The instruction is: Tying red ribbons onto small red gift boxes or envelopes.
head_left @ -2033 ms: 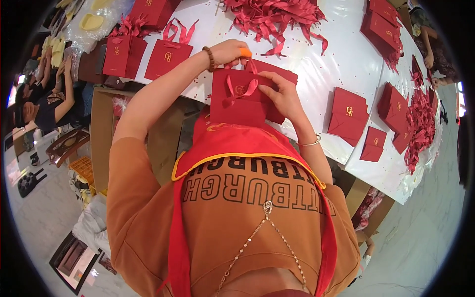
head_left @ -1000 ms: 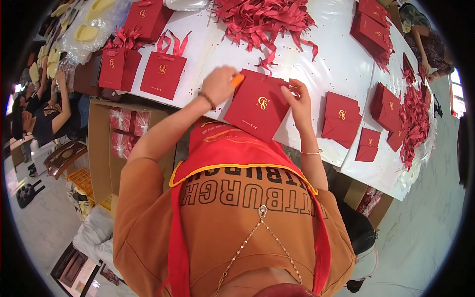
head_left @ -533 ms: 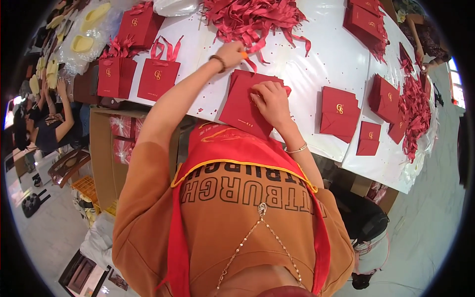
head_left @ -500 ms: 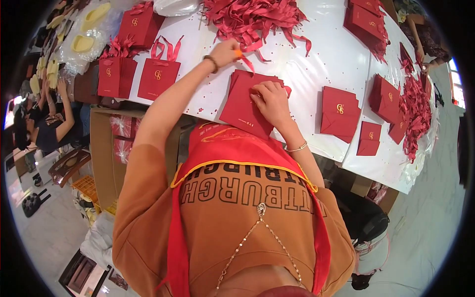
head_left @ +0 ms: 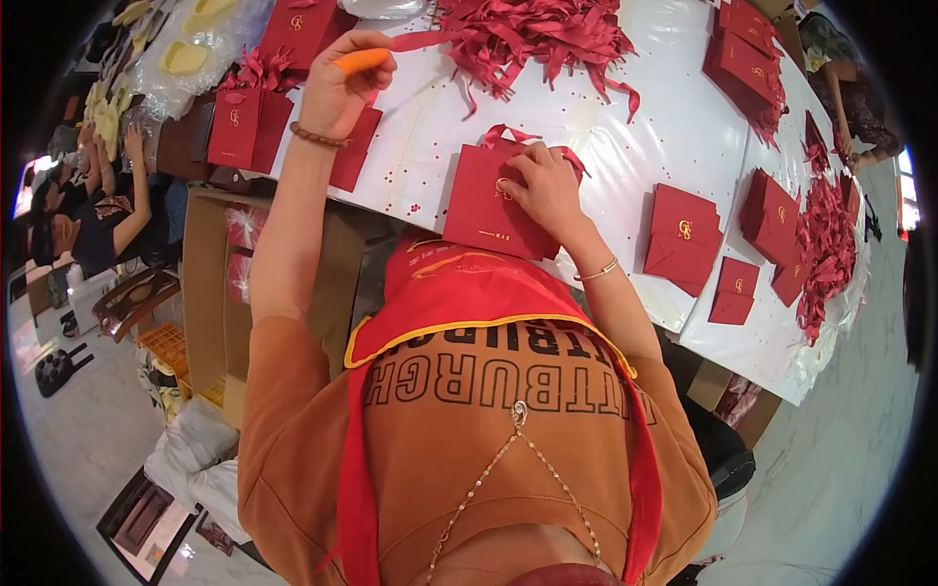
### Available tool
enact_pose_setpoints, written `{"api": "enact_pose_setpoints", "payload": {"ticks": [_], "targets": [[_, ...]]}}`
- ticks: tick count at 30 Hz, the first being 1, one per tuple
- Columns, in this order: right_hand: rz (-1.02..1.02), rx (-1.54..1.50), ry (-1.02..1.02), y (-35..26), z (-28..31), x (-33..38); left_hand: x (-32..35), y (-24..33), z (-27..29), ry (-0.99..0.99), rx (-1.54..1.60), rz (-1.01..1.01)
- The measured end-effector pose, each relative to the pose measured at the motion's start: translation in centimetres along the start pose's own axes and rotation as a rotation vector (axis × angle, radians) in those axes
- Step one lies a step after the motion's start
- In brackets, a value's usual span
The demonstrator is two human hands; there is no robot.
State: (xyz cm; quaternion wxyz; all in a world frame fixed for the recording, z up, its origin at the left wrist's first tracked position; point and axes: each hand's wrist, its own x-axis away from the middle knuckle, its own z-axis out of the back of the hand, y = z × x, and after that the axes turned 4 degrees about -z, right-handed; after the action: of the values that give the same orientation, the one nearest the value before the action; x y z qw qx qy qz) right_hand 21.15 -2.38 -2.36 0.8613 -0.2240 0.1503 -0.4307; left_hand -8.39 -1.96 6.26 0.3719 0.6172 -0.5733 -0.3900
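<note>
At the far left, past the table's edge, seated people (head_left: 93, 210) are small and hard to make out. An open cardboard box (head_left: 220, 293) stands under the near edge, partly hidden by the raised left arm. Standing red gift bags (head_left: 244, 122) with ribbon handles crowd the table's left edge.

The left hand (head_left: 344, 83) is lifted above that edge, wrist bent, fingers curled together and pinching an orange tool (head_left: 360, 61) and the end of a red ribbon (head_left: 420, 41); how the ribbon passes through the fingers is hidden.

A flat red paper bag (head_left: 484, 205) lies at the table's near edge, its lower end cut off by the red apron (head_left: 469, 288). The right hand (head_left: 547, 186) rests on the bag's top, fingers spread and pressing down.

A heap of loose ribbons (head_left: 537, 34) lies toward the far edge. Flat bags (head_left: 684, 239) lie toward the right on the glossy white table (head_left: 645, 127).
</note>
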Motion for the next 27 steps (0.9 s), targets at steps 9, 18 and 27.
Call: {"api": "enact_pose_setpoints", "payload": {"ticks": [9, 18, 27], "targets": [[0.263, -0.011, -0.055, 0.1, -1.2, -1.9, 2.8, 4.5, -3.6, -0.315, 0.334, -0.237], [0.045, -0.126, -0.21, -0.9, 1.5, -2.7, 3.5, -0.9, -4.1, -0.031, -0.266, 0.083], [-0.358, -0.612, -0.401, 1.0, 1.1, -3.1, 4.6, -8.9, -6.7, -0.158, -0.446, 0.493]]}}
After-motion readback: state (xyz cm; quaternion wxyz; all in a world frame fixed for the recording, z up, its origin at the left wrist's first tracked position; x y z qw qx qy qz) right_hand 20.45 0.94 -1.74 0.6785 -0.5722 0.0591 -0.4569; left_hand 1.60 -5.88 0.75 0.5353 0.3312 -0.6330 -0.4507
